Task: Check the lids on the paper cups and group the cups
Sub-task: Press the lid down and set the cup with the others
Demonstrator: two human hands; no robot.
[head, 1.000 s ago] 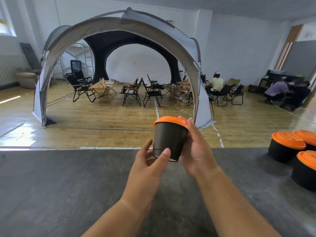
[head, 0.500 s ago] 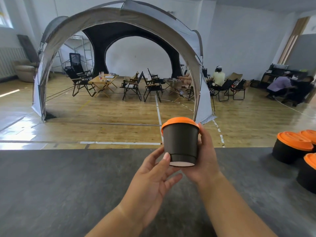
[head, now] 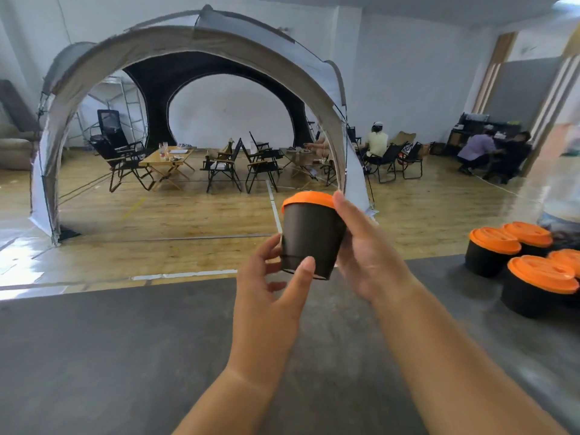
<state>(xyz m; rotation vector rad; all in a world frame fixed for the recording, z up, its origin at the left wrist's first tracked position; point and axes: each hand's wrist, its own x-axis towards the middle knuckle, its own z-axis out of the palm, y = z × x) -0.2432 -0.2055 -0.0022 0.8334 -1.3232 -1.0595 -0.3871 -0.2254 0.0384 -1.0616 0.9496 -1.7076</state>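
Note:
A black paper cup (head: 309, 238) with an orange lid (head: 307, 198) is held up in the air over the dark grey table (head: 125, 346), tilted a little to the right. My right hand (head: 364, 249) grips its right side, with a fingertip reaching the lid's rim. My left hand (head: 273, 293) cups the bottom, thumb pressed on the front of the base. At the right edge of the table stand several more black cups with orange lids, the nearest (head: 538, 288) in front and two (head: 488, 251) (head: 528, 238) behind it.
Beyond the table's far edge lies a wooden floor with a large arched tent (head: 194, 58), folding chairs and a low table under it. People sit and crouch at the far right (head: 483, 152). A blurred clear object (head: 561, 183) stands behind the grouped cups.
The held cup has tilted from upright to leaning right, and my left thumb has come up onto its base. The view has shifted, showing more of the cups on the right.

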